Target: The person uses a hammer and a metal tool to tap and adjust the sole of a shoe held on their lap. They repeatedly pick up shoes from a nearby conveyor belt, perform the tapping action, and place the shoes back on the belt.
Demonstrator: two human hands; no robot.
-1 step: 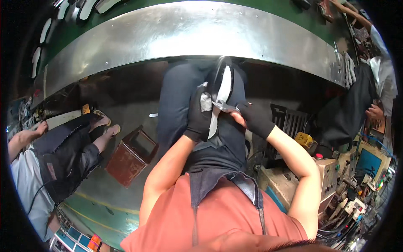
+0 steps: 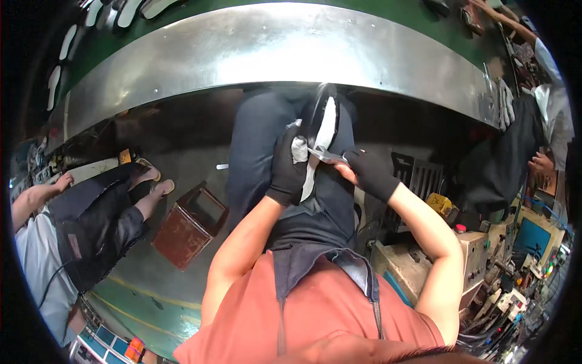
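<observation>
Glossy black shoe (image 2: 313,118) with a long matte-white strip (image 2: 328,124) lies lengthwise on the person's lap, over smooth dark-blue trousers (image 2: 253,130); its far end comes close to the near edge of the counter; the lap seems to serve as a soft support, so that both hands can meet at one place. The left grip (image 2: 288,167), in a black cloth glove, is curled around the left side of the shoe, probably to steady it, though its fingertips are partly hidden; beside it shows a crumpled white patch (image 2: 299,149), whose material I cannot tell. The right grip (image 2: 371,173), in a black glove that leaves the thumb bare, is closed firmly around a silver-grey curved metal hand tool (image 2: 329,157); the tool points leftward across the strip, so its tip seems to be held just where the left grip gives support.

Farther out, on the floor to the left, stands a rusty brown box-shaped metal stand (image 2: 182,239); to the right is a black slotted panel (image 2: 419,176); beyond the knees, the long counter (image 2: 242,54) has a shiny, scuffed metal face; past it, flat pale sole-shaped pieces (image 2: 68,41) lie on a green surface (image 2: 200,13).
</observation>
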